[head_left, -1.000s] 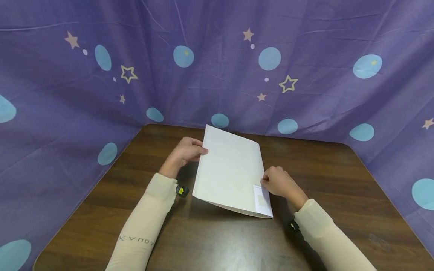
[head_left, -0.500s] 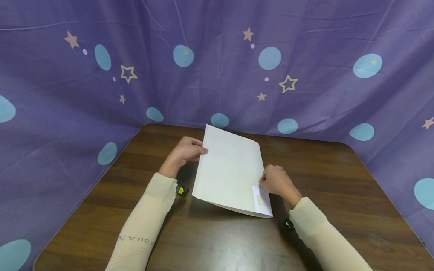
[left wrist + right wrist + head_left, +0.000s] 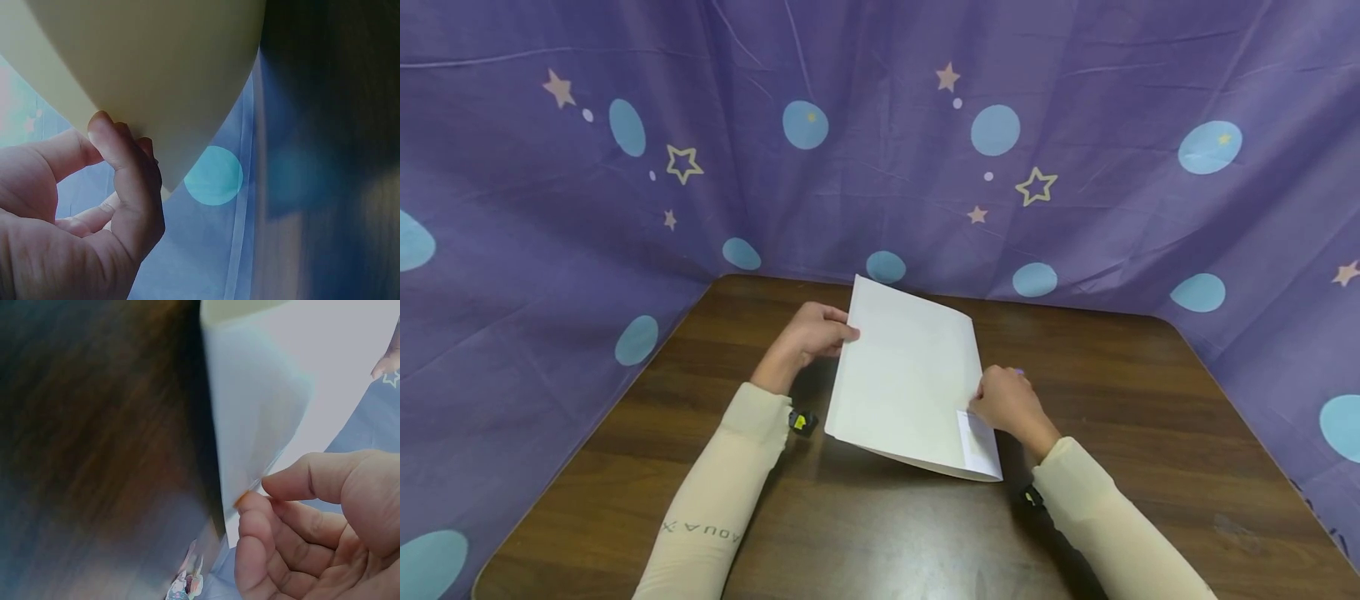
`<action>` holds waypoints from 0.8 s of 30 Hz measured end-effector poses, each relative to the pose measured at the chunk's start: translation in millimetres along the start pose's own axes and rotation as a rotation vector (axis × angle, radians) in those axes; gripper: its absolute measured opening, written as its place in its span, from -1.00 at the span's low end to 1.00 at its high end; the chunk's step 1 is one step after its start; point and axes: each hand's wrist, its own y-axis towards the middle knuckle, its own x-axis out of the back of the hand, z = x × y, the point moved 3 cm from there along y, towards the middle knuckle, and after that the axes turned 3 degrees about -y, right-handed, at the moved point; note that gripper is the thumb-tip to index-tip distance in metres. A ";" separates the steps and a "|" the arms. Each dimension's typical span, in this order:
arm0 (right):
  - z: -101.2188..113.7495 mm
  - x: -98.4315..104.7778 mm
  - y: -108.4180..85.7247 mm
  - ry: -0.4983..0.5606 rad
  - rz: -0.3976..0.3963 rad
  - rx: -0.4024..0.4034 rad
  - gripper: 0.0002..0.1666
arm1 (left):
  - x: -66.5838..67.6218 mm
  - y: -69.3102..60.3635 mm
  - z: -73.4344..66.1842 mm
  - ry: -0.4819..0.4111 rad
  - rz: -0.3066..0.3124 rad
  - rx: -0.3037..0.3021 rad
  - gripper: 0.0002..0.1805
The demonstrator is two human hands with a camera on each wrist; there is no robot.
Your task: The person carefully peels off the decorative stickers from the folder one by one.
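A large white folder (image 3: 910, 375) is held tilted above the table, its lower edge bowed so a thin gap shows. On its upper left edge, my left hand (image 3: 812, 333) grips with the thumb in front and the fingers behind. In the left wrist view the left hand (image 3: 119, 187) pinches the folder's border (image 3: 156, 112) near a corner. A small white label (image 3: 979, 446) lies at the folder's lower right. My right hand (image 3: 1009, 404) pinches this label's upper edge; in the right wrist view the thumb and forefinger of the right hand (image 3: 300, 525) meet at the thin, glossy label (image 3: 262, 412).
The brown wooden table (image 3: 880, 542) stretches under both arms. A purple curtain (image 3: 880, 150) with stars and blue dots hangs behind and at the sides. A small colourful object (image 3: 186, 581) shows low in the right wrist view, blurred. A purple bit peeks out behind the right hand.
My right hand has shifted slightly left over the folder, and the label's top left corner has moved a little left with it. The left hand and the folder look nearly still.
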 end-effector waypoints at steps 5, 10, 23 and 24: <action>5.0 -1.4 -0.8 -0.117 -0.024 0.031 -0.64 | 0.2 1.8 1.9 0.000 0.004 0.005 -0.51; 12.3 0.0 -0.9 -0.205 -0.029 0.027 -0.78 | 0.3 1.4 1.6 -0.002 0.004 0.007 -0.52; 13.8 0.6 7.3 -0.250 0.080 0.047 -0.79 | 0.8 1.1 -0.1 -0.002 0.006 0.003 -0.52; 12.0 0.8 8.1 -0.237 0.093 0.051 -0.79 | 0.9 1.2 -0.2 -0.001 0.007 0.002 -0.52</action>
